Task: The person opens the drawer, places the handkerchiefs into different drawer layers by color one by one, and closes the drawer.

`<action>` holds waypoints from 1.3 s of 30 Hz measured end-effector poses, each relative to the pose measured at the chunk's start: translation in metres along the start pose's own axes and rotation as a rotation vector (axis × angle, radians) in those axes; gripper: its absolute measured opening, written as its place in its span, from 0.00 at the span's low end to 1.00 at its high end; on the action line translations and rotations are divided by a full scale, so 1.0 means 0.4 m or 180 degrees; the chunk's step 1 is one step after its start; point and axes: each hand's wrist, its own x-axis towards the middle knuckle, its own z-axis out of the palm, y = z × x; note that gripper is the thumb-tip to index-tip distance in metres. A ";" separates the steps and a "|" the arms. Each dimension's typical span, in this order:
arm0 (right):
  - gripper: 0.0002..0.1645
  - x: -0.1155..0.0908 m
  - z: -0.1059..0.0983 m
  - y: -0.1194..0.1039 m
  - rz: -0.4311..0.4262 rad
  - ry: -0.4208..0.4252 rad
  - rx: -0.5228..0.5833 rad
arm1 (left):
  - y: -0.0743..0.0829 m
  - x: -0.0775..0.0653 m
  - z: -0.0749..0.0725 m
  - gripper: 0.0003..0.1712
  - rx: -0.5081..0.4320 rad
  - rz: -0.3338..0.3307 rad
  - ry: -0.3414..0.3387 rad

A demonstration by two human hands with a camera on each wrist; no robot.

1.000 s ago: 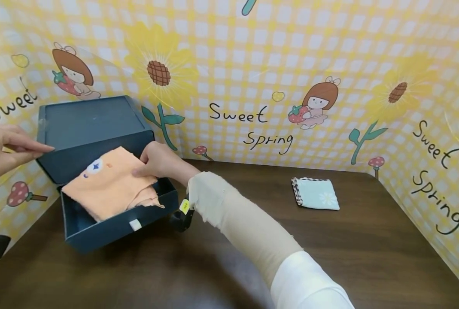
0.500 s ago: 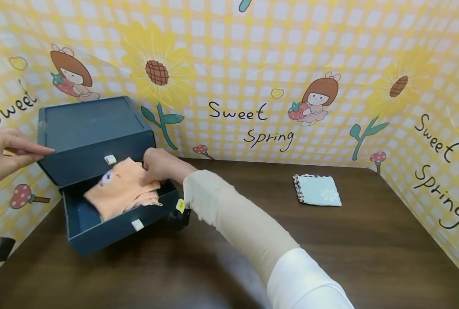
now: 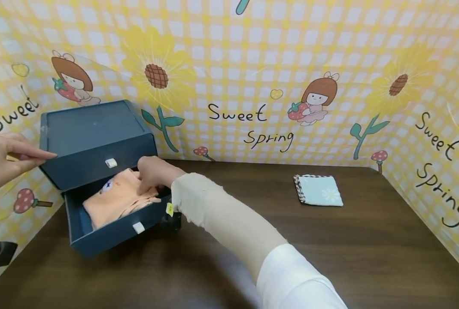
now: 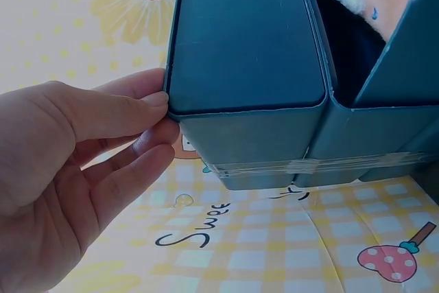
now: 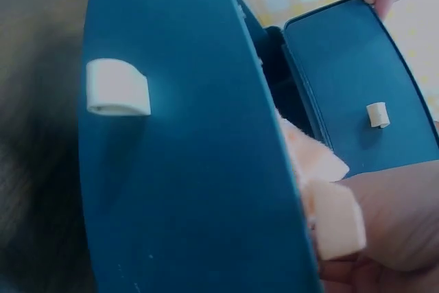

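Observation:
At the left of the head view stands a dark blue box (image 3: 94, 124) with its lower drawer (image 3: 105, 236) pulled out. A folded peach towel (image 3: 113, 199) with a white round patch lies in that drawer, its layered edge along the front right. My right hand (image 3: 152, 174) reaches into the drawer and grips the towel's right end; its fingertips are partly hidden. In the right wrist view the drawer front covers most of that hand (image 5: 405, 214). My left hand (image 4: 96, 149) pinches the box's front top corner between thumb and fingers.
A folded light blue cloth (image 3: 320, 190) with a checked edge lies on the brown table (image 3: 291, 244) to the right. Yellow checked sheeting (image 3: 229, 64) rises behind and at both sides. White tabs (image 3: 138, 227) stick out from the drawer fronts.
My right hand has lowered the towel further into the drawer, moving it down and slightly left. The upper drawer front's tab has come into sight. My left hand stays at the box corner.

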 end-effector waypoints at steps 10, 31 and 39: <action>0.13 0.014 -0.005 -0.035 0.0428 -0.0352 0.0023 | -0.004 -0.001 0.005 0.08 -0.0009 -0.0020 0.0008; 0.06 -0.024 -0.024 -0.032 0.0435 -0.0144 -0.0029 | 0.003 0.013 0.002 0.07 0.0100 0.0024 -0.0048; 0.09 -0.065 -0.044 -0.041 0.0261 0.0047 -0.0332 | -0.021 0.006 0.011 0.09 0.0049 0.0001 -0.0008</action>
